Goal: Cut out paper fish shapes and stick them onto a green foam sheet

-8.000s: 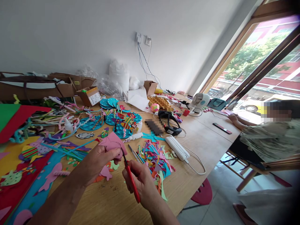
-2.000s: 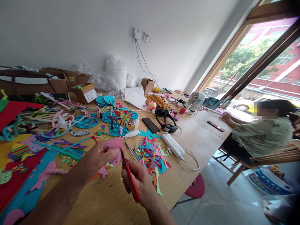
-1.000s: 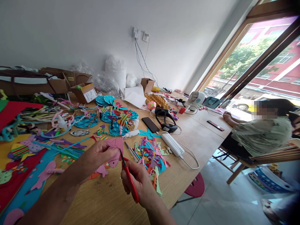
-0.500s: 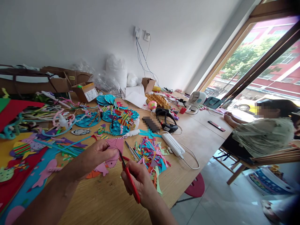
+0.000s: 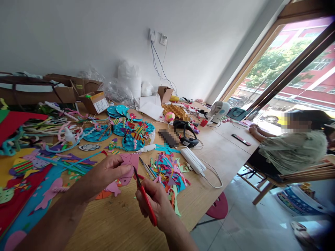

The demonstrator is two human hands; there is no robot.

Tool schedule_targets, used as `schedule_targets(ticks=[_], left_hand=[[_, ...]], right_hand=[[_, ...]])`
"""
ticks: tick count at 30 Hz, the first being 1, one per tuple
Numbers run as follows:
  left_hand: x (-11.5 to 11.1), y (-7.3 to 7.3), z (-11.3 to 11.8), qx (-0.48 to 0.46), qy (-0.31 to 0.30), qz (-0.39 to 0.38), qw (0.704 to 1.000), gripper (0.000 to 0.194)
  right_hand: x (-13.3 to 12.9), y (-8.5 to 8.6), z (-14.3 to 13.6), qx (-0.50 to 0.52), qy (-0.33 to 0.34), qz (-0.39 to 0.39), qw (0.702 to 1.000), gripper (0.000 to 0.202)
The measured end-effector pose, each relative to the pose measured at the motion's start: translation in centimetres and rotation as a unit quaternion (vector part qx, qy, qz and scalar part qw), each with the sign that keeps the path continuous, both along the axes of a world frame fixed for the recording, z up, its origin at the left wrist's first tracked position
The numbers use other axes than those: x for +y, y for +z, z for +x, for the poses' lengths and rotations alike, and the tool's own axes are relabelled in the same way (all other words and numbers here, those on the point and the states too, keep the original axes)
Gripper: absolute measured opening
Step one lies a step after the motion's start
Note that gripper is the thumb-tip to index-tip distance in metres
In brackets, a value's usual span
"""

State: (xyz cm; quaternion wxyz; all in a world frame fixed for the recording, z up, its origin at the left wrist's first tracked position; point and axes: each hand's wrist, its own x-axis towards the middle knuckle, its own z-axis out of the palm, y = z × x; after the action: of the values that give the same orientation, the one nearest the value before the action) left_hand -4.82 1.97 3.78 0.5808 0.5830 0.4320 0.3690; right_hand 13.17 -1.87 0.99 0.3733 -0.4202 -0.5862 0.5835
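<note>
- While the left hand (image 5: 111, 174) pinches the pink sheet (image 5: 134, 160), the right hand (image 5: 158, 200) curls around the red scissors (image 5: 149, 206).
- Blades (image 5: 136, 175) seemingly touch the sheet's edge.

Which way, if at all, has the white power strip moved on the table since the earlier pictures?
No. Against the black headset on the table, the power strip shows no shift; only the camera view has changed slightly.

Plain pale wall (image 5: 99, 31), wood-framed window (image 5: 282, 59).
</note>
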Motion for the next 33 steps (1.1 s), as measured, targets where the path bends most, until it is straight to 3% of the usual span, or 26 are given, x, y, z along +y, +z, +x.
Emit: schedule_targets(ticks=[6, 14, 23, 33], left_hand=[[0.10, -0.38, -0.41, 0.008, -0.013, 0.008, 1.000, 0.024], [0.04, 0.38, -0.42, 0.072, 0.000, 0.016, 0.997, 0.021], [0.07, 0.28, -0.46, 0.073, 0.008, 0.020, 0.997, 0.021], [-0.03, 0.46, -0.13, 0.049, 0.002, 0.016, 0.999, 0.024]], right_hand=[[-0.16, -0.31, -0.07, -0.005, 0.009, 0.013, 1.000, 0.038], [-0.12, -0.09, 0.28, -0.046, 0.010, 0.039, 0.998, 0.035], [-0.15, -0.10, 0.60, -0.096, 0.003, 0.088, 0.992, 0.035], [-0.07, -0.29, -0.05, -0.028, 0.008, 0.027, 0.999, 0.039]])
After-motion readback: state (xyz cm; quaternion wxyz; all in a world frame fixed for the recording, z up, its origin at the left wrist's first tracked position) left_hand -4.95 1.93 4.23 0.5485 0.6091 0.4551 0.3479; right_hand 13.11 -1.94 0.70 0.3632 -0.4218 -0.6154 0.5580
